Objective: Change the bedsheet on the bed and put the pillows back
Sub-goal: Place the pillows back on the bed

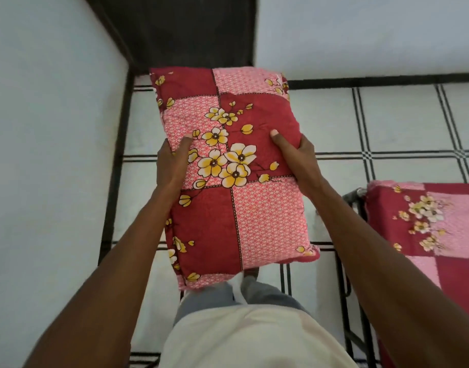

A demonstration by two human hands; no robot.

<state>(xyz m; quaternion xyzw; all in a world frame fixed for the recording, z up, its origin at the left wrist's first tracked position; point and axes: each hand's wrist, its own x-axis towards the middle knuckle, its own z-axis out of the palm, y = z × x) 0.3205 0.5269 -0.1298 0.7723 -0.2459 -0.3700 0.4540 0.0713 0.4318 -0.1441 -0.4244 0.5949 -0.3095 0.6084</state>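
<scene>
As seen from the head camera, the pillow [233, 176] is held in the air above the tiled floor [403, 123], lengthwise between both hands. The left hand [172, 163] grips its left edge, the right hand [294, 158] its right edge, thumbs on top. The bed [435, 229], in matching flowered cloth, stands at lower right; pale walls [47, 128] meet ahead.

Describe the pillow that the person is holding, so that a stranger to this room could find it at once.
Look above the white tiled floor with black lines, in front of the dark door. The pillow is there, gripped by the left hand and right hand. Unlike the matching red flowered sheet on the bed, it hangs in the air.
</scene>
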